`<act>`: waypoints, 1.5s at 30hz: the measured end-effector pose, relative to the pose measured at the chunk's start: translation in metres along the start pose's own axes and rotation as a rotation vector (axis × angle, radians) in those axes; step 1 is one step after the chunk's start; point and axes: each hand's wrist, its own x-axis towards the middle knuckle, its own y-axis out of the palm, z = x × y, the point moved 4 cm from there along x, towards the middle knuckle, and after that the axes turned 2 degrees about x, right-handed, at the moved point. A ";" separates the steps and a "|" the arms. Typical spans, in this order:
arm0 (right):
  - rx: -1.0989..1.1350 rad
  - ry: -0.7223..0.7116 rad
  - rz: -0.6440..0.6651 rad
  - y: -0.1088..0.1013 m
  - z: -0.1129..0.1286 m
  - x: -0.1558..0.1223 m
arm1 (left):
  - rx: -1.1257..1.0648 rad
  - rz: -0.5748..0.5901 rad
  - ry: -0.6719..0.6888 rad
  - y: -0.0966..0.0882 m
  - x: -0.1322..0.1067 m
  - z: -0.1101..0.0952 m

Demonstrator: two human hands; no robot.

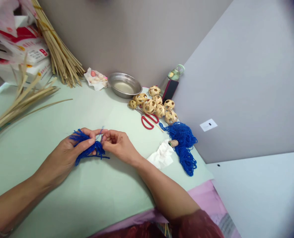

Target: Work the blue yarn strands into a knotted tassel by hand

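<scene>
grey walls (236, 82) (pale green table (99, 191))

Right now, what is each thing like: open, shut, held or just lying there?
blue tassel: pinched by left hand and right hand.
scissors: shut, lying flat.
metal bowl: upright.
woven balls: heaped together.
blue yarn: loose pile, untouched.
tissue: crumpled.
phone: propped up, screen dark.

Left hand (62, 157), right hand (119, 145): probable yarn tassel (90, 149)

No legible text recorded: red print on the stacked white bags (29, 46) (top left) is too blurred.
</scene>
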 end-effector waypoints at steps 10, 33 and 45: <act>0.120 -0.037 -0.054 -0.002 0.003 0.004 | 0.110 -0.007 0.034 0.001 0.004 0.002; -0.124 -0.134 -0.081 -0.004 0.008 -0.002 | 0.143 -0.015 0.023 -0.003 0.005 0.007; 0.010 -0.105 -0.002 -0.001 0.000 0.003 | 0.029 -0.025 -0.054 0.000 0.003 0.003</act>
